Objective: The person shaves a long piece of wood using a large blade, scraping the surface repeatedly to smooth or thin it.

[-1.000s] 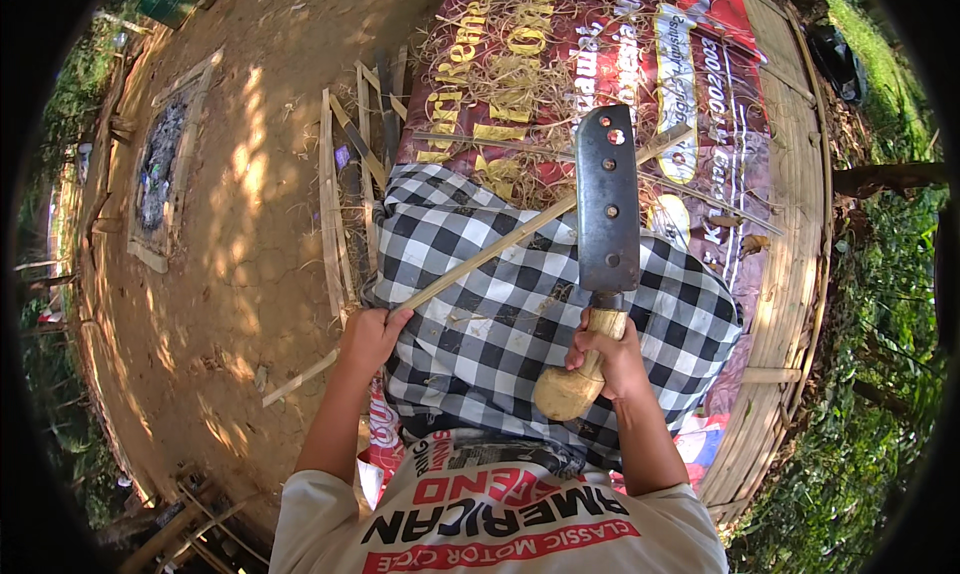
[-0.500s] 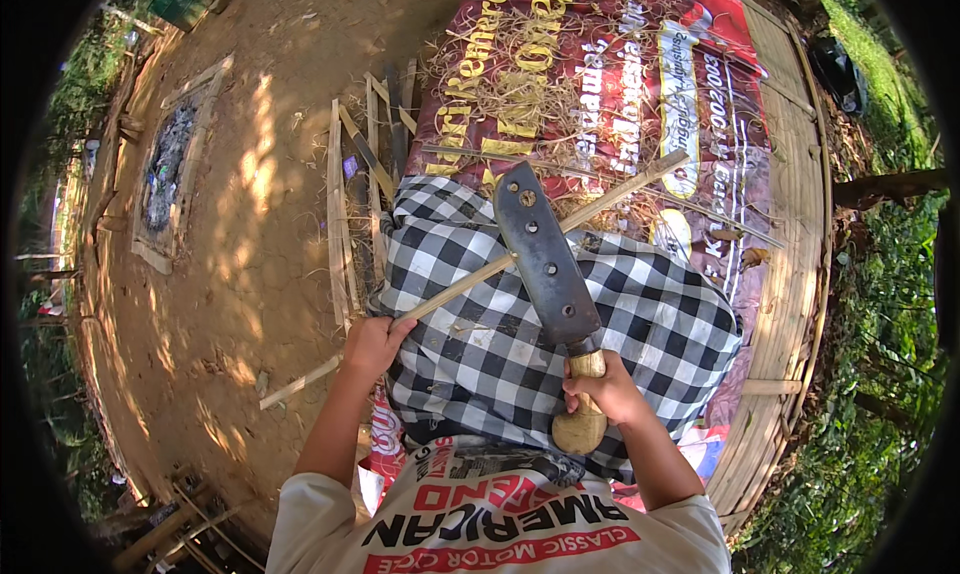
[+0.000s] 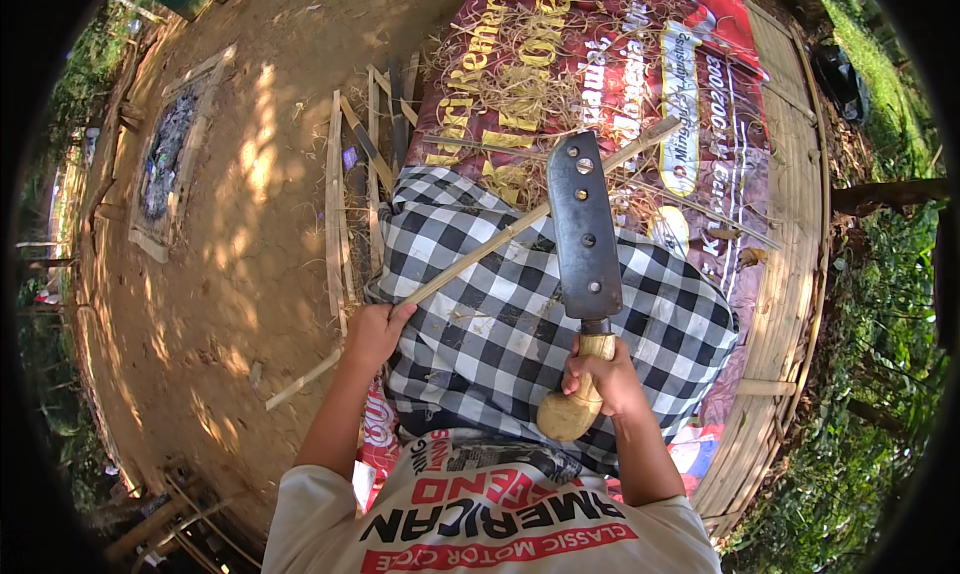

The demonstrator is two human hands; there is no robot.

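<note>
My right hand [image 3: 612,379] is wrapped round the wooden handle of a broad machete [image 3: 588,236]. Its dark blade has several round holes and points away from me. A long, pale bamboo strip [image 3: 462,264] slants across my lap, its near end low on the left and its far end at the upper right. My left hand [image 3: 374,336] grips this strip toward the near end. The blade lies over the strip's upper part and hides a piece of it; whether they touch I cannot tell. Black-and-white checked cloth [image 3: 475,349] covers my legs beneath both.
A red printed banner [image 3: 740,164] lies ahead, strewn with curly shavings [image 3: 520,84], on a bamboo platform [image 3: 775,314]. Several bamboo strips [image 3: 335,204] lean at its left edge. Further left, a framed ash pit [image 3: 172,154] sits in the dirt ground [image 3: 225,304]. Greenery grows at the right.
The machete has moved to the right along the bamboo strip and slightly away from me, its blade now more upright. My left hand and the strip's ends have shifted only a little.
</note>
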